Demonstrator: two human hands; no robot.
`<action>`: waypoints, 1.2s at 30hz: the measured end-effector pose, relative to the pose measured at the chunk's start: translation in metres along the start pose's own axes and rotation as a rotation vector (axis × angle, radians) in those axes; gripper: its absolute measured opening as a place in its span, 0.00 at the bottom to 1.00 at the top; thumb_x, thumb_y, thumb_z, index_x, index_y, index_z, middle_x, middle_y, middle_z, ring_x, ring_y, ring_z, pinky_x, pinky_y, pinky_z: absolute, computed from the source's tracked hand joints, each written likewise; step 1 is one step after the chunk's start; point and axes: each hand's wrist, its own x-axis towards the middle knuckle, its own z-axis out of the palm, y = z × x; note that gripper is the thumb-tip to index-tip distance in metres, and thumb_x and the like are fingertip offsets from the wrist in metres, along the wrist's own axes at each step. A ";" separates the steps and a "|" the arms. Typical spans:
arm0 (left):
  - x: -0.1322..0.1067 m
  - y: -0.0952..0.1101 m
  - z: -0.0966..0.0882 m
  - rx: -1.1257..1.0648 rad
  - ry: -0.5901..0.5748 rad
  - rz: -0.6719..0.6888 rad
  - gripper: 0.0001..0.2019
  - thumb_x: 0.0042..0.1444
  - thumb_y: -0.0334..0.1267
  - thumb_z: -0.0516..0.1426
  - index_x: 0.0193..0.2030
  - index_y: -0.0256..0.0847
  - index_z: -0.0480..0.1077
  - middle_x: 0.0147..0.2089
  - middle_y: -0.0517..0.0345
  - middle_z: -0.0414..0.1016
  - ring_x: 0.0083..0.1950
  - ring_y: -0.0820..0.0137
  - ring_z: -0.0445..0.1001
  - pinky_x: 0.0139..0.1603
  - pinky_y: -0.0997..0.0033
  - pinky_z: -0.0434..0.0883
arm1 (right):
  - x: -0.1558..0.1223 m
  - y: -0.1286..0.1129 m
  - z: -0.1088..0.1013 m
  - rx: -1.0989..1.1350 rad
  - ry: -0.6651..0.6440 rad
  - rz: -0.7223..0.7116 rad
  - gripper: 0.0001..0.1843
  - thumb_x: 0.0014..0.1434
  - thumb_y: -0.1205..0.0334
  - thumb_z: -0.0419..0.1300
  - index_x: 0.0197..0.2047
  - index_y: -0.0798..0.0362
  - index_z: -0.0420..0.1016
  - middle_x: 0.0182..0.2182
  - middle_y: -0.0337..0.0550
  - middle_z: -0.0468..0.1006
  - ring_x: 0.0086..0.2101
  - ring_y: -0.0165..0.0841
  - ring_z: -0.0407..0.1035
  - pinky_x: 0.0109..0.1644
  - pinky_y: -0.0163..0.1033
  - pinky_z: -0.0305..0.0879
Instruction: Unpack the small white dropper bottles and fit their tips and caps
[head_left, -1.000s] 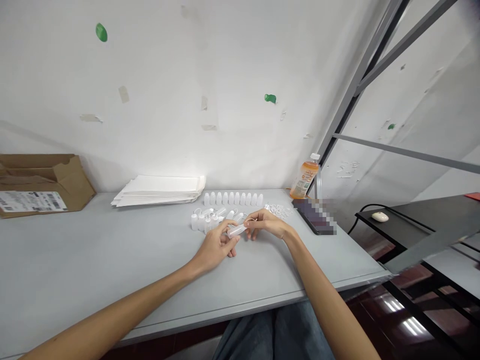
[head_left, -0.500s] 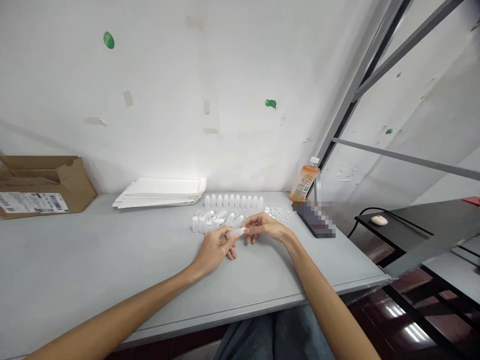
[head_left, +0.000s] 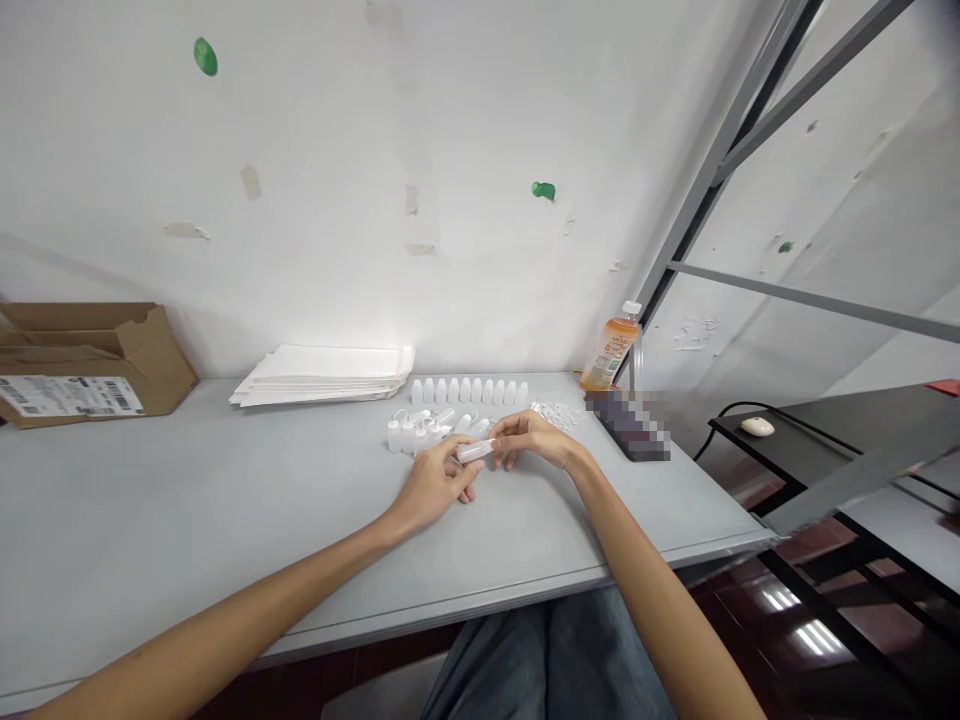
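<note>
My left hand (head_left: 433, 484) is closed round a small translucent white dropper bottle (head_left: 472, 452), held tilted nearly on its side just above the table. The thumb and fingers of my right hand (head_left: 531, 440) pinch the narrow tip end of the same bottle; whether a small cap is between them is too small to tell. Just beyond my hands stands a loose cluster of similar bottles (head_left: 405, 434), some upright with thin tips and some lying down. Farther back, a straight row of upright bottles (head_left: 470, 391) lines the wall side. Small white pieces (head_left: 559, 415) lie in a pile right of my right hand.
On the grey table (head_left: 225, 520) are a stack of white envelopes (head_left: 322, 374), an open cardboard box (head_left: 90, 365) at far left, an orange drink bottle (head_left: 611, 350) and a dark, partly blurred phone (head_left: 626, 425). A metal frame (head_left: 720, 180) rises at the right.
The view has tipped slightly downward. My left fingers have shifted, showing more of the bottle, while my right hand stays at its tip.
</note>
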 end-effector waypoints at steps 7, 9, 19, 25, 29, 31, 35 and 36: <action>0.000 0.003 0.000 -0.024 0.011 -0.011 0.16 0.60 0.49 0.56 0.45 0.40 0.63 0.22 0.64 0.72 0.22 0.69 0.76 0.29 0.70 0.73 | -0.002 -0.003 0.003 -0.005 -0.007 0.014 0.19 0.48 0.50 0.71 0.32 0.60 0.78 0.24 0.46 0.79 0.26 0.34 0.75 0.31 0.37 0.70; 0.000 0.003 0.000 -0.041 0.002 -0.026 0.17 0.60 0.53 0.55 0.41 0.40 0.64 0.23 0.63 0.72 0.23 0.69 0.77 0.29 0.70 0.74 | -0.003 -0.004 0.003 -0.009 -0.013 0.001 0.19 0.47 0.51 0.72 0.34 0.60 0.78 0.25 0.45 0.79 0.26 0.34 0.75 0.31 0.37 0.70; 0.002 0.005 0.001 -0.144 -0.006 -0.079 0.26 0.59 0.62 0.52 0.29 0.37 0.66 0.23 0.61 0.69 0.23 0.71 0.75 0.26 0.73 0.72 | -0.006 -0.008 0.000 -0.024 -0.005 -0.102 0.16 0.48 0.55 0.71 0.37 0.58 0.79 0.29 0.44 0.79 0.31 0.35 0.75 0.32 0.37 0.70; 0.003 0.001 0.002 -0.179 -0.017 -0.072 0.27 0.60 0.62 0.50 0.30 0.37 0.66 0.21 0.62 0.67 0.22 0.72 0.73 0.25 0.74 0.70 | -0.007 -0.011 -0.005 0.008 0.116 -0.140 0.16 0.46 0.57 0.72 0.36 0.57 0.79 0.29 0.43 0.79 0.31 0.34 0.75 0.32 0.36 0.69; 0.003 -0.002 0.001 -0.175 -0.028 -0.030 0.24 0.62 0.59 0.50 0.29 0.38 0.64 0.21 0.64 0.65 0.23 0.73 0.74 0.26 0.74 0.70 | -0.013 -0.013 -0.017 0.056 0.365 -0.243 0.14 0.46 0.56 0.71 0.32 0.57 0.77 0.27 0.42 0.77 0.27 0.33 0.74 0.28 0.35 0.68; 0.003 -0.002 0.001 -0.173 -0.038 -0.019 0.24 0.62 0.59 0.51 0.28 0.38 0.63 0.22 0.64 0.65 0.23 0.73 0.74 0.26 0.74 0.70 | -0.019 -0.015 -0.027 0.087 0.510 -0.295 0.14 0.46 0.55 0.69 0.30 0.56 0.75 0.24 0.41 0.76 0.23 0.32 0.73 0.25 0.35 0.67; 0.002 0.000 0.001 -0.191 -0.048 -0.014 0.23 0.62 0.58 0.51 0.29 0.39 0.62 0.24 0.65 0.65 0.24 0.73 0.74 0.26 0.74 0.71 | -0.030 -0.013 -0.046 0.023 0.706 -0.310 0.15 0.44 0.54 0.69 0.30 0.56 0.73 0.23 0.41 0.76 0.19 0.30 0.70 0.21 0.34 0.64; 0.002 0.000 0.001 -0.194 -0.049 -0.015 0.23 0.62 0.58 0.52 0.29 0.39 0.62 0.24 0.64 0.65 0.24 0.73 0.74 0.26 0.74 0.71 | -0.032 -0.012 -0.050 -0.009 0.729 -0.290 0.16 0.43 0.55 0.70 0.30 0.56 0.73 0.23 0.41 0.76 0.19 0.30 0.70 0.21 0.34 0.63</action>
